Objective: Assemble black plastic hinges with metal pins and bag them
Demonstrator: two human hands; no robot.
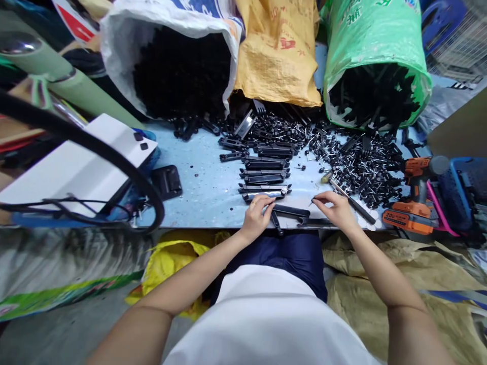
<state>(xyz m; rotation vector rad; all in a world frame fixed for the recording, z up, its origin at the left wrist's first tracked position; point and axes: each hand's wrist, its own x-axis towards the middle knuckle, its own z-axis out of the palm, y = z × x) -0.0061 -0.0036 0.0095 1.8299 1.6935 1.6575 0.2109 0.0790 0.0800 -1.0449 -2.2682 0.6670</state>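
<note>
My left hand [255, 215] is closed on a long black plastic bar [291, 210] that lies across the near edge of the pale blue table [201, 185]. My right hand [335, 209] pinches a small screw-like piece [312, 201] just above the bar's right part. Behind the hands several similar black bars [265, 175] lie stacked in a row. A heap of small black screws [357, 167] spreads to the right of them.
An orange cordless drill [416, 195] lies at the right edge. A white sack [171, 56], a yellow sack [279, 50] and a green sack [375, 66] of black parts stand at the back. A white box [79, 167] and a black hose [87, 144] are at the left.
</note>
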